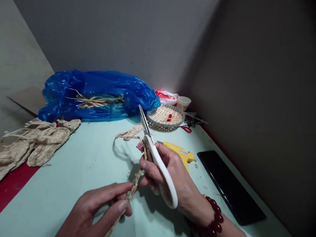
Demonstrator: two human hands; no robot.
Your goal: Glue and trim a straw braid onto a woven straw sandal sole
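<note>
The left hand (97, 207) is nearly closed, pinching a straw cord (133, 188). The right hand (168, 170) is curled round white scissors (161, 164), and the cord runs up past its fingertips. This step looks like holding the cord straight. The next move calls for a firm pinch, with fingers away from the blades. Just past the right hand, a yellow glue gun (176, 150) has a label too small to read. Farther off, I can't read the paper cup (184, 102) either.
</note>
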